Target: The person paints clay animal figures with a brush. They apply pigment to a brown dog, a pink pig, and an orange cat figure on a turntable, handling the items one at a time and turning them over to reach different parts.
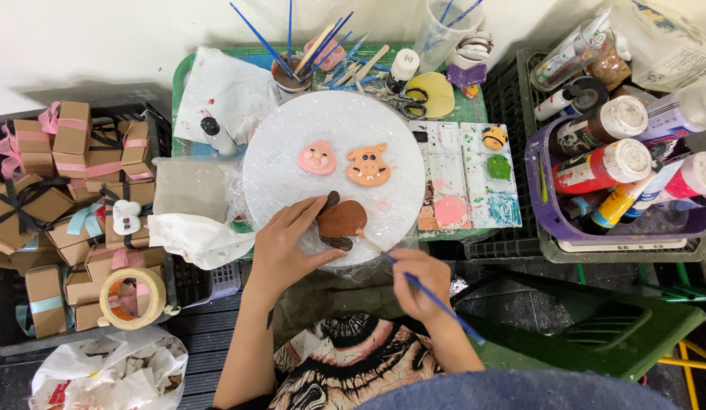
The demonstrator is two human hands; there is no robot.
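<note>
The left hand (pixel 288 247) lies open, fingertips steadying a brown clay animal face (pixel 341 220) at the near edge of the round white plastic-wrapped board (pixel 292 144). Just right, the right hand (pixel 419 285) grips a thin blue-handled paintbrush (pixel 432 296), tip touching that brown piece.

Bare board (pixel 292 163) flanked by crowding boxes (pixel 72 140), paint bottles (pixel 603 163).

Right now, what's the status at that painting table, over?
Left hand steadies the brown clay animal figure on the round white wrapped board. Right hand holds a thin blue-handled paintbrush, tip at the figure. Nothing in the way.
</note>
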